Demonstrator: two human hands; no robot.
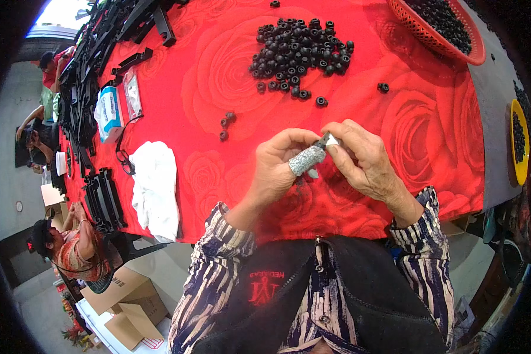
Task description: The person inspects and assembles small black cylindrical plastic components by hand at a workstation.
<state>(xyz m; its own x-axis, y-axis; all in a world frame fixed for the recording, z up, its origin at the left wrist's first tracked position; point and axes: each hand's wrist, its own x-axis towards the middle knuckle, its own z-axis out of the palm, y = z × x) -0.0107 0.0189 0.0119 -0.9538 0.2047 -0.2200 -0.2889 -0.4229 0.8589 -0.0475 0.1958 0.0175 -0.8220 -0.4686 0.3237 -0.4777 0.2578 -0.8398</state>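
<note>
A small dark part (323,140) is pinched between the 2 hands, left hand (277,168) and right hand (363,162), the pile of black rings (301,53) lying directly beyond them.

Both hands, left hand (275,167) with a grey thumb sleeve (306,159) and right hand (363,159), pinching one small black ring (323,140) above red rose tablecloth (218,88); ring pile (301,53) beyond, white cloth (155,189) left.

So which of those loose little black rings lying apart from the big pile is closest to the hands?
The lowest ring of the small trio left of the pile, just up-left of the left hand; the strays near the pile lie farther up the red cloth.
</note>
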